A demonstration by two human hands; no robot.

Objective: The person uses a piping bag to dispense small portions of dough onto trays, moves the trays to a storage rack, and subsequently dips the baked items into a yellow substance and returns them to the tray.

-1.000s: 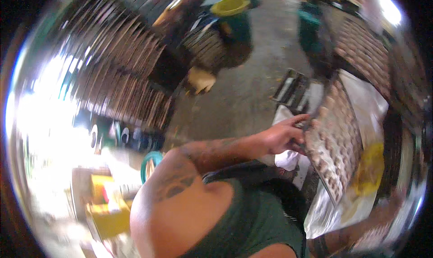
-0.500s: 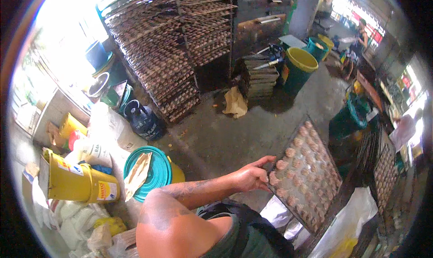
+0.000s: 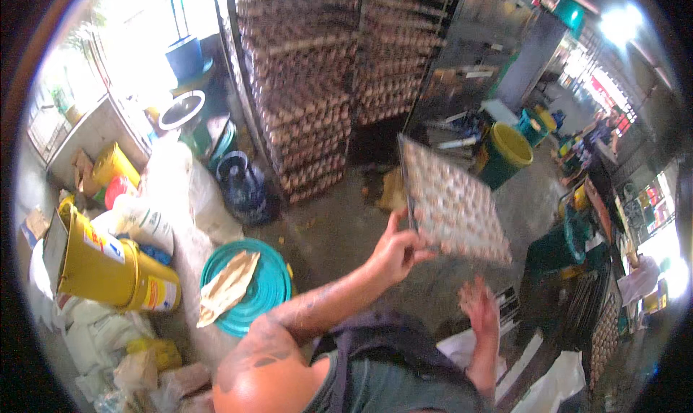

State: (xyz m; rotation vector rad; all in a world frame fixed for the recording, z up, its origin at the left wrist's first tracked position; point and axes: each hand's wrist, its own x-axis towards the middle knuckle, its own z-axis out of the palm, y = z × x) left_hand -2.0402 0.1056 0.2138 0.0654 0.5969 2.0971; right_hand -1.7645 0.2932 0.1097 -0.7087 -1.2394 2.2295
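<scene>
My left hand grips the near left corner of a baking tray, thumb and fingers pinching its edge. The tray is dark-rimmed and tilted up in front of me, its surface covered with rows of small round brownish dough pieces. Just below the tray's near edge is my right hand, apart from it, somewhat smeared, with fingers raised and spread and nothing visible in them. Beyond the tray stands a tall rack stacked with many similar loaded trays.
A round teal lid with brown paper on it sits at left, beside yellow buckets and white sacks. A dark blue gas cylinder stands near the rack. A green bin with a yellow rim is beyond the tray.
My left hand has lifted the tray and swung it leftward toward the rack, tilting it. My right hand has come into view below the tray. My view has turned somewhat.
</scene>
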